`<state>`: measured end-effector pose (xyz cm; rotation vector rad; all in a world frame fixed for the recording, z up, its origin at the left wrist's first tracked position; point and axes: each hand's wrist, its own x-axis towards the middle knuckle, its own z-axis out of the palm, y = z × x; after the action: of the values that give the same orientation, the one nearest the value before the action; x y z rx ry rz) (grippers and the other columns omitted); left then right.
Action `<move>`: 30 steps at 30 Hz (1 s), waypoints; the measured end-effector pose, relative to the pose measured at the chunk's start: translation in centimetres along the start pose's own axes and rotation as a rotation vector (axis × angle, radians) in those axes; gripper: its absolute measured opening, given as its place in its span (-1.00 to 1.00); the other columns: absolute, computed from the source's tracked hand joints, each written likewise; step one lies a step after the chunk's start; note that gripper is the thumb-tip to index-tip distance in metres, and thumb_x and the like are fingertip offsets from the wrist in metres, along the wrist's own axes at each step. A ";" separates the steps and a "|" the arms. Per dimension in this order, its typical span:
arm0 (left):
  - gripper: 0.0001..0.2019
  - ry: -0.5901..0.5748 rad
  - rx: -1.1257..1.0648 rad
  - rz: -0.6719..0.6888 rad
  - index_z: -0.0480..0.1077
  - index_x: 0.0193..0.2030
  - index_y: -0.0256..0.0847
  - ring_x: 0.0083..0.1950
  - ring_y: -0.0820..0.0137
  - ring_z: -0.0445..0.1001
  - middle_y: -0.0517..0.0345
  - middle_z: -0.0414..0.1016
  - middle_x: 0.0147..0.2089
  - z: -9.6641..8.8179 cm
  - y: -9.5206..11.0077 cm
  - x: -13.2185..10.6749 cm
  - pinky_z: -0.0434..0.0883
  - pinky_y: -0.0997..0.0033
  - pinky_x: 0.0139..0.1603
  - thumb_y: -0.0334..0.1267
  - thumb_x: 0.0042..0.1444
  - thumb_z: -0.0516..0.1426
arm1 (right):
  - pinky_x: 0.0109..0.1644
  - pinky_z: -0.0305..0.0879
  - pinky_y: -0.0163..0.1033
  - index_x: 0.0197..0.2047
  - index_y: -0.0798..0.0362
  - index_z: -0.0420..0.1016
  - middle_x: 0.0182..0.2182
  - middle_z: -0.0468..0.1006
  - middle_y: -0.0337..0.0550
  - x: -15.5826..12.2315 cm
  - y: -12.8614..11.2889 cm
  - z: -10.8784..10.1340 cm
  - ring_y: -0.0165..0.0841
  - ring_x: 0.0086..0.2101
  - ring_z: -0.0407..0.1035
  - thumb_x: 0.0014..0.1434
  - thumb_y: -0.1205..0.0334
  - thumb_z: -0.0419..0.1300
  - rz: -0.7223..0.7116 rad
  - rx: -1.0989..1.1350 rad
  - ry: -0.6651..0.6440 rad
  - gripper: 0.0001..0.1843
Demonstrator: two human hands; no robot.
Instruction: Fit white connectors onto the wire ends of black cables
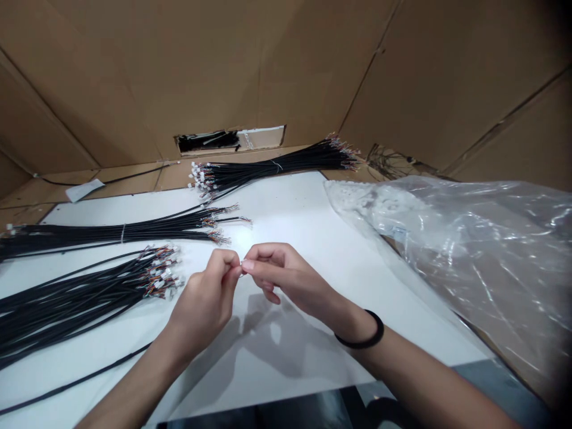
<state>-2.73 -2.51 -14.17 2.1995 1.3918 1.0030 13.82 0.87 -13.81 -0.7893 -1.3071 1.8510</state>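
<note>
My left hand (208,298) and my right hand (279,271) meet over the white sheet (290,208), fingertips pinched together on a tiny pale part (242,269) too small to name. A single black cable (89,372) runs from under my left forearm toward the lower left. My right wrist wears a black band (364,341). Just left of my hands lies a loose fan of black cables with white connectors (89,289).
A tied bundle of black cables (120,231) lies at the left, another bundle (272,167) at the back. A crumpled clear plastic bag (469,244) covers the right side. Cardboard walls (290,65) enclose the area, with a cut-out slot (230,139).
</note>
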 end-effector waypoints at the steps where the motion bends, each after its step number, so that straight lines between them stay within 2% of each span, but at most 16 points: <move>1: -0.94 -0.037 -0.055 -0.027 0.15 -0.22 -0.13 -0.66 0.57 0.19 0.39 0.23 -0.55 -0.2 0.2 0.1 0.13 0.63 -0.61 -0.34 0.30 -0.07 | -0.68 0.12 -0.49 -0.43 0.14 0.49 -0.68 0.22 -0.39 0.0 0.0 -0.1 -0.57 -0.65 0.07 0.04 0.06 0.33 -0.025 -0.030 0.002 -0.71; 5: -0.93 -0.098 -0.195 -0.055 0.19 -0.21 -0.16 -0.63 0.59 0.17 0.37 0.25 -0.51 -0.7 0.5 0.5 0.15 0.62 -0.60 -0.29 0.31 -0.06 | -0.68 0.15 -0.48 -0.43 0.14 0.48 -0.64 0.26 -0.36 0.2 0.1 -0.3 -0.57 -0.65 0.09 0.06 -0.02 0.31 -0.075 -0.124 0.022 -0.65; 11: -0.91 -0.062 -0.229 -0.055 0.27 -0.24 -0.19 -0.62 0.58 0.14 0.37 0.21 -0.56 -0.9 0.0 0.6 0.12 0.59 -0.60 -0.28 0.29 0.00 | -0.69 0.17 -0.47 -0.38 0.13 0.45 -0.51 0.35 -0.28 0.1 0.1 0.1 -0.57 -0.62 0.16 0.10 -0.07 0.27 -0.150 -0.234 0.055 -0.62; 15: -0.86 -0.027 -0.329 -0.081 0.26 -0.29 -0.19 -0.65 0.57 0.09 0.39 0.14 -0.62 -1.0 -0.3 0.3 0.05 0.56 -0.63 -0.24 0.29 0.03 | -0.66 0.19 -0.44 -0.36 0.12 0.44 -0.49 0.35 -0.29 -0.1 0.0 0.3 -0.57 -0.62 0.17 0.15 -0.03 0.25 -0.197 -0.307 0.085 -0.66; 20: -0.86 -0.081 -0.440 -0.149 0.20 -0.26 -0.17 -0.63 0.57 0.08 0.39 0.13 -0.58 -0.8 -0.1 0.2 0.06 0.58 -0.62 -0.21 0.33 -0.03 | -0.66 0.22 -0.44 -0.34 0.12 0.46 -0.48 0.36 -0.29 0.0 0.1 0.3 -0.55 -0.59 0.18 0.10 0.01 0.30 -0.176 -0.239 0.054 -0.69; 23: -0.89 -0.047 -0.311 -0.065 0.18 -0.26 -0.17 -0.62 0.58 0.10 0.39 0.13 -0.57 -0.7 -0.1 0.1 0.08 0.61 -0.61 -0.30 0.33 -0.05 | -0.66 0.23 -0.46 -0.36 0.12 0.47 -0.50 0.36 -0.30 0.1 0.2 0.2 -0.55 -0.58 0.19 0.05 0.04 0.34 -0.133 -0.141 0.021 -0.70; 26: -0.90 0.012 -0.143 0.073 0.17 -0.24 -0.17 -0.62 0.62 0.13 0.41 0.16 -0.55 -0.6 -0.1 0.1 0.11 0.67 -0.60 -0.43 0.28 -0.04 | -0.64 0.24 -0.46 -0.38 0.14 0.47 -0.61 0.29 -0.36 0.2 0.2 0.1 -0.56 -0.63 0.15 0.08 0.05 0.31 -0.077 -0.055 -0.025 -0.70; 30: -0.86 0.102 -0.007 0.211 0.17 -0.21 -0.16 -0.62 0.64 0.16 0.41 0.18 -0.53 -0.3 -0.1 0.0 0.16 0.74 -0.58 -0.50 0.24 -0.03 | -0.69 0.14 -0.47 -0.46 0.14 0.43 -0.70 0.23 -0.40 0.2 0.2 -0.1 -0.57 -0.68 0.07 0.09 0.06 0.30 -0.016 0.062 -0.066 -0.69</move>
<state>-3.05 -2.49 -14.05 2.3567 1.2134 1.2060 13.79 1.05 -14.07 -0.6888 -1.2864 1.9104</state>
